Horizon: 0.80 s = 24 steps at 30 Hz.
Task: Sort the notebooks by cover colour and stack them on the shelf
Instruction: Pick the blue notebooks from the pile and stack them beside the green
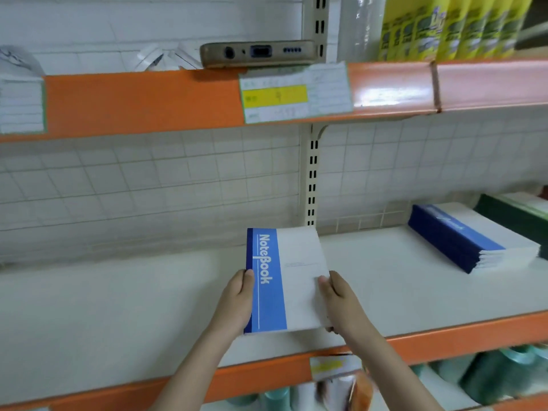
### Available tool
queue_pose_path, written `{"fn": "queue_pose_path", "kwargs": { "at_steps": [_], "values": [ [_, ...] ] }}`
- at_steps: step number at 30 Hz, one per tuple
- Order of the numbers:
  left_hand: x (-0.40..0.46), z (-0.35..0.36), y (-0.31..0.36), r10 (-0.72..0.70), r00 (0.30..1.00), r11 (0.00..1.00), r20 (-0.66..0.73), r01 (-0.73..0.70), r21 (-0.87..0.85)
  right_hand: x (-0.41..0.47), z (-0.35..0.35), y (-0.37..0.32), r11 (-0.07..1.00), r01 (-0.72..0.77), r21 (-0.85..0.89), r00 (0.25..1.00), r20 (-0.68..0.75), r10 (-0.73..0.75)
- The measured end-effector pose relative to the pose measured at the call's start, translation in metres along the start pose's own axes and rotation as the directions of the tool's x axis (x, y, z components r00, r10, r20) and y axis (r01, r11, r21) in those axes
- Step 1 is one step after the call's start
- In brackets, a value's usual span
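A blue-and-white notebook [292, 277] with "NoteBook" on its blue band is held over the middle of the white shelf board [118, 307]. My left hand [237, 301] grips its left edge and my right hand [341, 301] grips its right edge, thumbs on the cover. I cannot tell whether it is one notebook or a thin stack. A stack of blue notebooks [471, 235] lies on the shelf at the right. Beyond that stack, at the far right edge, lies a stack of dark green notebooks [516, 215].
The shelf has an orange front lip [444, 336] with a price tag. An upper orange shelf [148, 102] carries a phone [258, 53], white items and yellow packs [450, 28]. A slotted upright [312, 179] splits the tiled back wall. Teal goods fill the shelf below.
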State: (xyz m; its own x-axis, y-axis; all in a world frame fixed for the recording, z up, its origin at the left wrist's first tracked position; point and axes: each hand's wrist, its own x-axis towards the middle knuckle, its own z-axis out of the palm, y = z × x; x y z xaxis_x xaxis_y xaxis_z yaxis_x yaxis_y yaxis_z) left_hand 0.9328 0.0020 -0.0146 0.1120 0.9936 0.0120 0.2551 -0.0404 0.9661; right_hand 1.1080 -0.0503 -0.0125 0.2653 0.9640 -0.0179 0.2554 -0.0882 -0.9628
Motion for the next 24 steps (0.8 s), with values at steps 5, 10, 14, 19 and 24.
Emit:
{"fn": "queue_pose_path", "kwargs": {
  "at_steps": [5,10,14,19,24],
  "values": [
    [-0.003,0.062,0.017,-0.038,0.999,0.999,0.001,0.038,-0.01,0.009,-0.063,0.012,1.0,-0.006,0.0,1.0,-0.003,0.006],
    [-0.003,0.139,0.042,-0.045,0.999,0.999,0.03,0.046,-0.019,0.018,-0.141,0.026,0.999,-0.022,-0.045,1.0,-0.018,0.022],
    [-0.003,0.2,0.061,-0.04,0.997,0.998,0.065,0.043,-0.048,0.023,-0.203,0.037,0.998,-0.034,-0.051,0.998,-0.06,0.031],
    [-0.002,0.271,0.08,-0.018,0.996,0.997,0.089,0.025,-0.07,0.026,-0.273,0.053,0.997,-0.037,-0.061,0.993,-0.115,0.03],
    [-0.001,0.306,0.091,-0.003,0.995,0.997,0.1,0.011,-0.072,0.029,-0.308,0.062,0.997,-0.065,-0.051,0.991,-0.118,0.058]
  ]
}}
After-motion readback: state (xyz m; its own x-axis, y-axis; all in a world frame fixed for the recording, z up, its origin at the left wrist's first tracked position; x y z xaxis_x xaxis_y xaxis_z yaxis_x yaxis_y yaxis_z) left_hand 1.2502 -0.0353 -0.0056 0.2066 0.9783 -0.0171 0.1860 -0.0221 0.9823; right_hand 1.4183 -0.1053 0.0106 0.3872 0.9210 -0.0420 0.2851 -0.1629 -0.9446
